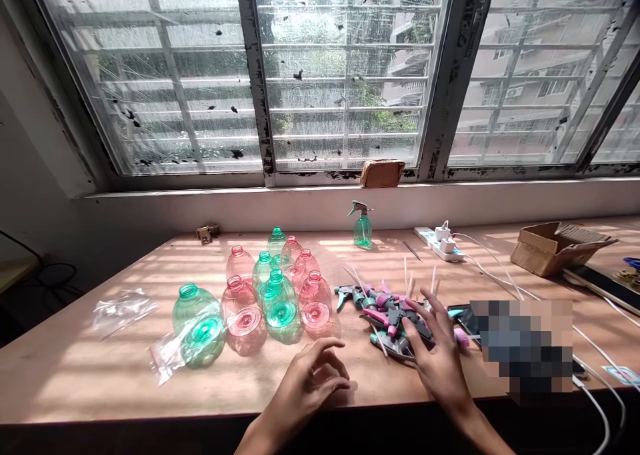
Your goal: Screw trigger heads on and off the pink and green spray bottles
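My left hand rests on the wooden table near its front edge, fingers curled loosely and apart, holding nothing. To its right, my right hand lies with fingers spread over a pile of pink and green spray-trigger heads with white tubes. Just left of the pile stands a cluster of empty clear pink and green plastic bottles without caps; the largest green bottle is at the cluster's left.
A finished green spray bottle stands by the wall. A power strip with cables, a cardboard box and a phone lie at the right. Clear plastic bags lie at the left. A window runs behind.
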The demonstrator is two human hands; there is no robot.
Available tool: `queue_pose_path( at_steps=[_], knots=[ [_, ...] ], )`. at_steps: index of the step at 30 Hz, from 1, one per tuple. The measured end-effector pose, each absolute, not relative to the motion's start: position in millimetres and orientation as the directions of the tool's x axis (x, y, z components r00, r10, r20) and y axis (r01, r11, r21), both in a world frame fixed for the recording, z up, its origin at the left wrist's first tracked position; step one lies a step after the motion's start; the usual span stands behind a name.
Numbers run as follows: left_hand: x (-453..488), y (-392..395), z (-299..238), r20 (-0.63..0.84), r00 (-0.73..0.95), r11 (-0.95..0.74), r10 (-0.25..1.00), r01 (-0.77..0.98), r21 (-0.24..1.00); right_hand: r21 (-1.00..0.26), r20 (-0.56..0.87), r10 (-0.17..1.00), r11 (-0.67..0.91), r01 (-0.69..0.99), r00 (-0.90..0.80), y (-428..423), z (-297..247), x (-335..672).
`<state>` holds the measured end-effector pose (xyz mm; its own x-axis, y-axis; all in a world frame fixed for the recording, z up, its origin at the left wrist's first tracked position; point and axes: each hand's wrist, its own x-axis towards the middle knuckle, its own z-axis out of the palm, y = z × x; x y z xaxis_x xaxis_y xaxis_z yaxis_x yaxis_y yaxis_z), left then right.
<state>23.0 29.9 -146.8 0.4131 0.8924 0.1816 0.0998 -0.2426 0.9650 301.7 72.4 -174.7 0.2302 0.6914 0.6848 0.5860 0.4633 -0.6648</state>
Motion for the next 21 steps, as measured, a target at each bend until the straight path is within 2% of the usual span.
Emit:
queue_pose_path(
  at_steps=[4, 7, 9, 13, 17, 21],
  knots=[
    [21.0, 28.2, -139.9, 0.241, 0.467, -0.347, 0.851, 0.155, 0.925, -0.454, 0.836, 0.534, 0.542, 0.707, 0.127, 127.3, -124.1, 297.1],
    [21.2, 26.8, -133.6, 0.268, 0.479, -0.440, 0.836, 0.292, 0.849, -0.365, 0.766, 0.642, 0.409, 0.836, 0.021, 206.4, -77.5, 286.8],
    [22.2, 26.4, -133.0, 0.264, 0.461, -0.421, 0.847, 0.279, 0.863, -0.360, 0.712, 0.703, 0.362, 0.860, 0.003, 263.7, -51.8, 278.1],
    [22.8, 26.7, -138.8, 0.264, 0.408, -0.344, 0.874, 0.135, 0.929, -0.377, 0.589, 0.807, 0.229, 0.898, 0.041, 352.5, -20.3, 266.0],
    [20.3, 30.8, -149.1, 0.249, 0.355, -0.365, 0.901, 0.312, 0.877, -0.417, 0.480, 0.871, 0.122, 0.900, 0.104, 393.9, -10.7, 258.7],
    [17.5, 35.0, -156.9, 0.297, 0.377, -0.431, 0.877, 0.343, 0.835, -0.470, 0.393, 0.911, 0.080, 0.879, 0.128, 400.4, -15.3, 251.7]
  ],
)
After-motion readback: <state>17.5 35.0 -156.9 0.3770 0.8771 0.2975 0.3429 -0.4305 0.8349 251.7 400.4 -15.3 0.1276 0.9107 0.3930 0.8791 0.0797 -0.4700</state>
